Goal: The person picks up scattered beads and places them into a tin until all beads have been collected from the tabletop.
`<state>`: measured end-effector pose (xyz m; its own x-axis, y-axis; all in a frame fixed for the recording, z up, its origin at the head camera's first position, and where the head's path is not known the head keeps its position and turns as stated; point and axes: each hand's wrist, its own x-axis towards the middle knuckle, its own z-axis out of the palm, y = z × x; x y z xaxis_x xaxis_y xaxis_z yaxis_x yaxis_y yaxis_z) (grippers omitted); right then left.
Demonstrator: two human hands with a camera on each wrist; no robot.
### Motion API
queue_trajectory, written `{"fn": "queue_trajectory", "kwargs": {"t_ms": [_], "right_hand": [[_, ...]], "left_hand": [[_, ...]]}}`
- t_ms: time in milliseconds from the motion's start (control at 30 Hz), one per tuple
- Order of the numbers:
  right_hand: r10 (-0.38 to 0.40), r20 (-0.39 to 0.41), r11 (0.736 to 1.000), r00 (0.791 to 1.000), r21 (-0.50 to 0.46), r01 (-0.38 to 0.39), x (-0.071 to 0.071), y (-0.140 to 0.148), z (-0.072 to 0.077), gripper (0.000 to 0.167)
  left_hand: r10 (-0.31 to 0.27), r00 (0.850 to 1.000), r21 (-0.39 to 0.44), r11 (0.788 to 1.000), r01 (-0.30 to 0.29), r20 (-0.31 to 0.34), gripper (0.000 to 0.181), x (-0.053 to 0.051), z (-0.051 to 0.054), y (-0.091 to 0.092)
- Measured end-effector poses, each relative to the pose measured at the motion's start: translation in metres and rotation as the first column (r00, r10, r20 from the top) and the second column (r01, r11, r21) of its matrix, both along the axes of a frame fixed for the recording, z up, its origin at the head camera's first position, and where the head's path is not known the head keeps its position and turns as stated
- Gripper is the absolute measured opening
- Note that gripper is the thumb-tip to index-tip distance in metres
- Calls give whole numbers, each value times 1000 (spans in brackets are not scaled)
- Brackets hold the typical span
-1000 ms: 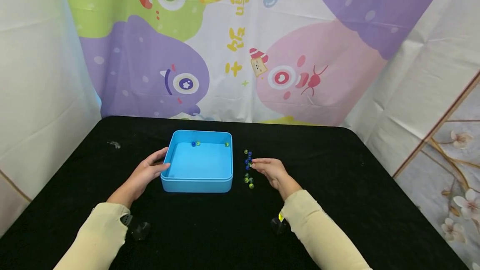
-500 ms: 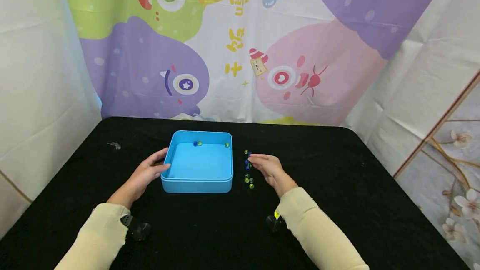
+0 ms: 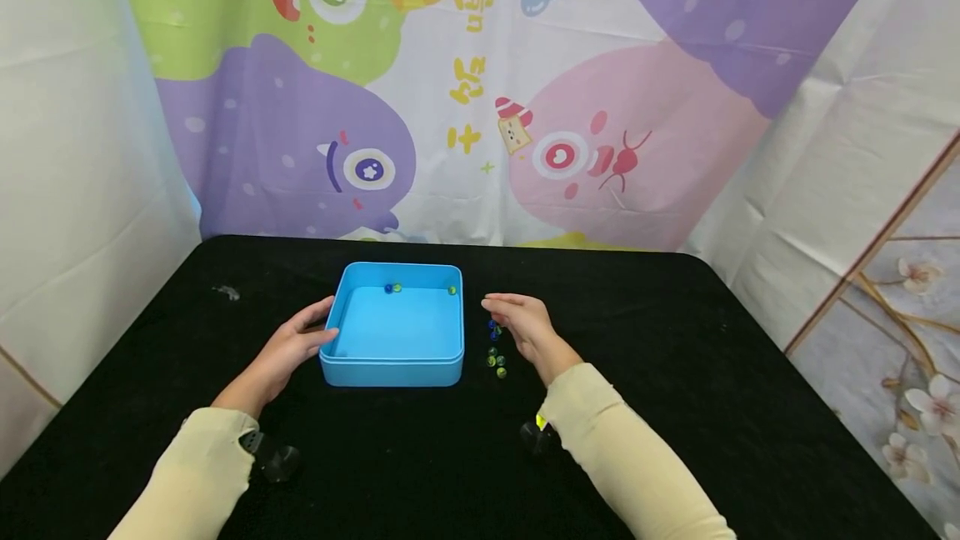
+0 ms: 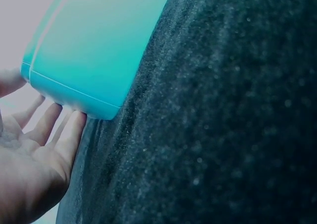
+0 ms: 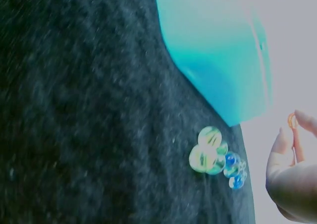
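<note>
Yellow lettering (image 3: 467, 90), sideways on curtain (image 3: 453, 207), not legible

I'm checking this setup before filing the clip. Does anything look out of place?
A pale scrap lies alone on the black cloth, left of the blue box; too small to identify. The curtain print runs sideways.

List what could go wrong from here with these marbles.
The right hand pinches what looks like a glass marble at its fingertips; it might slip short of the blue box.
The loose marbles beside the box could scatter if brushed.
The left hand touches the box's side; a push might set the three marbles inside rolling.
</note>
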<state>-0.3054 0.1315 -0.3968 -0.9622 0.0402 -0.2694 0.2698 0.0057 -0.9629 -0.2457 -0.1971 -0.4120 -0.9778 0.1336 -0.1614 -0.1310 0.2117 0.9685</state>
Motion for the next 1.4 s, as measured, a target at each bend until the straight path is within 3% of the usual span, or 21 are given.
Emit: {"fn": "queue_trajectory", "kwargs": {"t_ms": [667,1400], "right_hand": [[62,-56,998,997,-30,-63,-1,-37,17,25],[108,-68,994,992,6,-108,3,-83,38,23]], "left_hand": [[1,1000,1,1000,-1,11,65,0,0,1],[-9,1000,9,1000,9,-4,65,1,0,0]]}}
